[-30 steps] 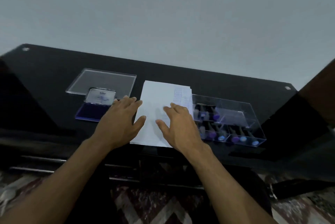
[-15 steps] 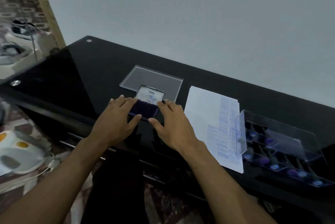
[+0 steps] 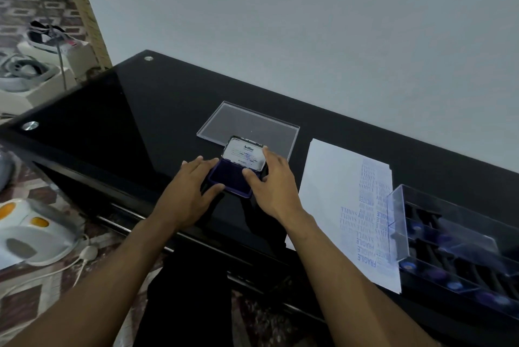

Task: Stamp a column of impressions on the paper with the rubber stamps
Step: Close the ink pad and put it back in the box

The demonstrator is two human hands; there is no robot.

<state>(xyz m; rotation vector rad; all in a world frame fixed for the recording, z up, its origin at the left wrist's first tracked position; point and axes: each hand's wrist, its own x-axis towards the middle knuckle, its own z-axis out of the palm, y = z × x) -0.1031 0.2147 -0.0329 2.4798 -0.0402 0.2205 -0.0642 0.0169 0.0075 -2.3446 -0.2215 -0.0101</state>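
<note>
A black glass table [image 3: 118, 122] is standing against a pale wall. We are looking at an ink pad [image 3: 234, 178] lying open, its lid [image 3: 244, 157] tilted up. The left hand [image 3: 191, 186] is gripping its left side and the right hand [image 3: 273, 182] is pinching its right side, thumb on the pad's rim. The paper [image 3: 331, 186], bearing blue impressions, is lying just beside a clear case [image 3: 396, 223] holding rubber stamps [image 3: 412, 265] in its compartments. A clear cover [image 3: 250, 127] is lying behind the pad.
</note>
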